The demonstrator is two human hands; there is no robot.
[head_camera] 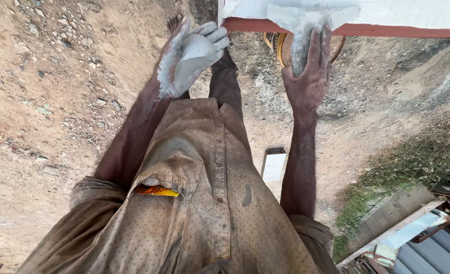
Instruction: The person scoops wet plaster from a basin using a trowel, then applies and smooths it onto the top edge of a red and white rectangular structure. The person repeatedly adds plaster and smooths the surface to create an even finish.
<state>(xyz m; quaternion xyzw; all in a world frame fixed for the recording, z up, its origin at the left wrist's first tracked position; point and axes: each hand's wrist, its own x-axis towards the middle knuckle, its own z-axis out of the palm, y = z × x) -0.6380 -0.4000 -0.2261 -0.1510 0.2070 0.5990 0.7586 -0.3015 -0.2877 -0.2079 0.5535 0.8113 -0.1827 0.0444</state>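
Bare sandy ground [42, 101] strewn with small stones, seen from high above, filling the whole nine o'clock side. Lower down, toward seven o'clock, a dusty brown patterned shirt [204, 203] with a row of buttons, and an orange packet [156, 191] poking from its chest pocket. At eleven o'clock the left hand [189, 58], palm up, fingers loosely curled, cupping a lump of grey-white putty [192, 63] and smeared with the same stuff to the wrist; grip half closed around the lump, not clamped. Just beyond it, a bare foot [174, 21] on the dirt and a dark trouser leg [226, 83] below. Near six o'clock of centre, a small pale rectangular slab [274, 165] lying on the ground. At one o'clock the right hand [310, 76], grip closed on the putty-caked handle of a wide flat scraper [306, 20], blade pressed against the white underside of a ledge [412, 12] with a red-brown edge [402, 31] running along twelve to two o'clock. Behind the hand, partly hidden, a round yellow-rimmed pan [280, 45]. Toward four o'clock, dry grass [412, 162], then at five o'clock a heap of boards and sheet scrap [412, 233].
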